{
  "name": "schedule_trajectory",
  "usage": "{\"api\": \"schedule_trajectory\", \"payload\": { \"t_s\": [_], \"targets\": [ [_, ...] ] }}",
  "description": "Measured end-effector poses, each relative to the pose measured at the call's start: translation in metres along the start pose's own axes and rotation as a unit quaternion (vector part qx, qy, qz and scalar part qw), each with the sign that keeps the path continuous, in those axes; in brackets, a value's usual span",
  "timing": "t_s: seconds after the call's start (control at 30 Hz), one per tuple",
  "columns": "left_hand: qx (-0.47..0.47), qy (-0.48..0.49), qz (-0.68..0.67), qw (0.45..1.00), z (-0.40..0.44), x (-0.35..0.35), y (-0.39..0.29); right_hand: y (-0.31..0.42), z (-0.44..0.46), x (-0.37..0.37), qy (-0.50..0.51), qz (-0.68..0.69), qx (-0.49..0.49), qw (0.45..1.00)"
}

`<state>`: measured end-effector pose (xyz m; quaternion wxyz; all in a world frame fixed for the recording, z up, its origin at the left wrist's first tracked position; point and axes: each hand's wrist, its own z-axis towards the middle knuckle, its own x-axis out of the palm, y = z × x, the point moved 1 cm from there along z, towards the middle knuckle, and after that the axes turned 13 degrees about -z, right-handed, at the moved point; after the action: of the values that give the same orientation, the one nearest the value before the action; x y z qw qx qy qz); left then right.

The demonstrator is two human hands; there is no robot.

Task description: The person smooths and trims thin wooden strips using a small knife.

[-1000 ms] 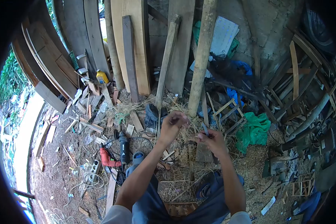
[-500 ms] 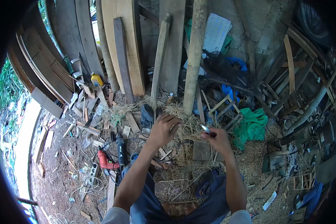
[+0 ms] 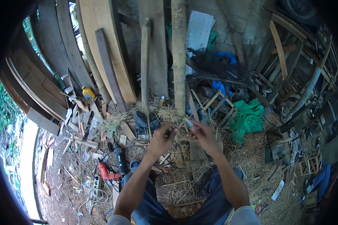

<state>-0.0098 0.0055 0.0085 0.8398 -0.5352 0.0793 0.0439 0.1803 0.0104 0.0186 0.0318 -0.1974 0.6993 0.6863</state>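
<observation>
In the head view, my left hand (image 3: 163, 138) is raised over the shavings in front of my knees. Its thumb and fingertips are pinched together, and whatever lies between them is too small to make out. My right hand (image 3: 205, 138), slightly blurred, is closed round the handle of a small knife (image 3: 189, 122). The short pale blade points up and left, toward my left hand, with a small gap between. Below the hands, dry strands and wood shavings (image 3: 176, 165) cover the ground between my legs.
A red power drill (image 3: 107, 171) and a dark angle grinder (image 3: 120, 159) lie left of my legs, near a power strip (image 3: 96, 185) with coiled cord. Boards (image 3: 112, 56) and a post (image 3: 179, 56) stand ahead. A green plastic sheet (image 3: 248, 118) lies at right.
My left hand has lowered slightly and its fingers have closed into a pinch. The right hand with the knife has moved left, closer to it. The view has turned slightly.
</observation>
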Motion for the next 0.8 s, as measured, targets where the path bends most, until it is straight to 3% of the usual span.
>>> {"api": "schedule_trajectory", "payload": {
  "t_s": [0.07,0.1,0.33,0.4,0.53,0.6,0.8],
  "targets": [
    [-0.072,0.035,-0.005,0.997,-0.004,0.010,-0.008,-0.006,0.004,0.013,0.012,0.077,0.009,0.997],
    [-0.041,0.024,-0.019,0.999,-0.003,0.017,-0.006,-0.008,0.005,0.016,0.032,0.152,0.015,0.988],
    [-0.103,0.056,0.008,0.993,-0.006,0.018,-0.012,-0.004,0.010,-0.004,0.015,0.172,0.019,0.985],
    [-0.034,0.048,0.062,0.996,-0.007,0.018,-0.010,-0.009,0.009,0.002,0.037,0.157,0.029,0.986],
    [-0.001,0.045,0.091,0.995,-0.008,0.019,-0.013,-0.004,0.006,-0.004,0.049,0.164,0.062,0.983],
    [0.105,0.057,0.156,0.980,-0.005,0.020,-0.012,-0.010,0.008,-0.006,0.033,0.161,0.066,0.984],
    [0.130,0.067,0.229,0.962,-0.003,0.023,-0.018,-0.013,0.011,-0.014,-0.010,0.145,0.062,0.987]
  ]
}}
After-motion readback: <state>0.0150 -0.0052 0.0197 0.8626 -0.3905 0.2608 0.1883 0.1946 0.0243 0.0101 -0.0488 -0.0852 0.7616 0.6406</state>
